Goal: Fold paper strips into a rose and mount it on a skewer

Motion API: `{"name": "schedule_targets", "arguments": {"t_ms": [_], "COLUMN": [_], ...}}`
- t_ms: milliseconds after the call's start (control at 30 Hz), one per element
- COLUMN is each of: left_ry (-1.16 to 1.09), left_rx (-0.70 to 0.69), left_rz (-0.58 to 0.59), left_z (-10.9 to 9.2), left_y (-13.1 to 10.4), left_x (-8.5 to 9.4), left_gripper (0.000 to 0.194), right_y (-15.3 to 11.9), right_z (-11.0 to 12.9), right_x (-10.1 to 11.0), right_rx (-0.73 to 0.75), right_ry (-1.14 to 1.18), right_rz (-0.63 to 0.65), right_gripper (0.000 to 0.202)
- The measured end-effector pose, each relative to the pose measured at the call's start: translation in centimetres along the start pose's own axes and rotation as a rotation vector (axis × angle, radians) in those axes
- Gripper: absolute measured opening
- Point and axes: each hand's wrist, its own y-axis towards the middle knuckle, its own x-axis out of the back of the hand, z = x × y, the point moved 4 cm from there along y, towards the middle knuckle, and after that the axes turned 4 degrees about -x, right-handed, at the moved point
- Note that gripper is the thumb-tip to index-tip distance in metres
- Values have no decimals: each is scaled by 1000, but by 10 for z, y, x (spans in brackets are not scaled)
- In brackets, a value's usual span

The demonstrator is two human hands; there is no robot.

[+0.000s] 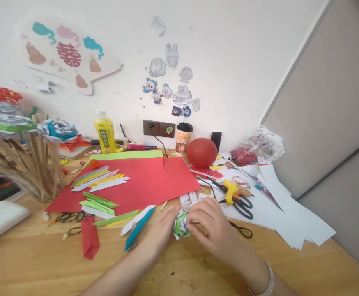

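A small green-and-white folded paper flower (181,225) is between my two hands, just above the wooden table's near part. My left hand (160,230) grips it from the left side, its fingertips partly hidden behind the flower. With bent fingers, my right hand (212,228) pinches the flower's right edge; a bracelet circles that wrist. Left of my hands lie folded paper strips: a blue one (140,229), green ones (97,204), and white and yellow ones. A red folded paper piece (90,237) lies farther left.
Red paper sheets (142,181) cover the table's middle. To the right are a yellow glue gun (230,192), black-handled scissors (243,205) and white paper (278,197). Behind stand a red balloon (201,152), a lidded cup (184,139) and a yellow bottle (105,133). Wooden sticks (40,164) stand left.
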Motion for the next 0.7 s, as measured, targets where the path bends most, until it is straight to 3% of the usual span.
{"name": "schedule_targets", "arguments": {"t_ms": [100, 367, 500, 700], "left_ry": [18, 105, 90, 68], "left_rx": [26, 14, 27, 1], "left_rz": [-62, -87, -117, -231], "left_z": [6, 7, 2, 1], "left_y": [2, 1, -3, -3], "left_x": [3, 0, 0, 8], "left_gripper": [26, 26, 27, 31], "right_y": [1, -3, -9, -11], "right_z": [2, 2, 8, 12], "right_x": [0, -9, -12, -15], "right_rx": [64, 170, 213, 225], "right_ry": [-171, -502, -532, -447], "right_rz": [-44, -135, -191, -182], "right_gripper": [10, 22, 29, 18]}}
